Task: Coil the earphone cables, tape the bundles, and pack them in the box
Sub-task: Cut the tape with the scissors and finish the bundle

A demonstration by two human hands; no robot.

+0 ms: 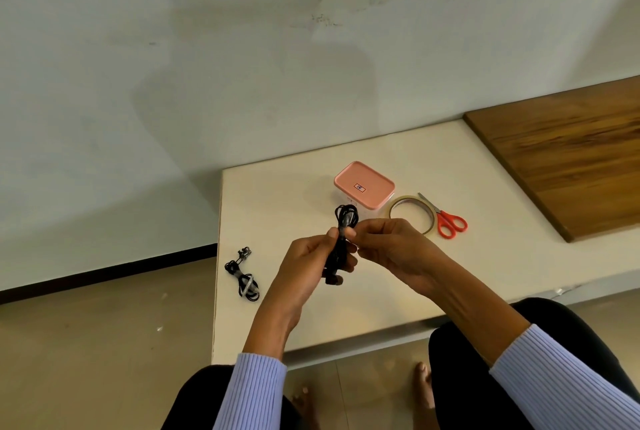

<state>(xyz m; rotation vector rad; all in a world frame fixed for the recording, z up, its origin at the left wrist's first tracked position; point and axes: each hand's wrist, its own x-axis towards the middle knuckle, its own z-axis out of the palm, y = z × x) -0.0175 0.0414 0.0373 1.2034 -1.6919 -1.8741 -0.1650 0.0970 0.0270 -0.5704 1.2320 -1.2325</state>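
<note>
Table point(485, 159): box point(364, 185), tape point(411, 213), scissors point(448, 220), bundle point(242, 277).

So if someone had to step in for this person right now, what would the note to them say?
Left hand grips a coiled black earphone bundle above the table; right hand pinches it at the middle, where tape seems to be going on.
Done: one taped bundle lies at the table's left edge.
Box sits lidded behind the hands; tape roll and scissors to its right.
Left: finish taping, open the box, pack both bundles.

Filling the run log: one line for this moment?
left hand holds earphone bundle | right hand pinches tape on it | second bundle on table | box lidded
</note>
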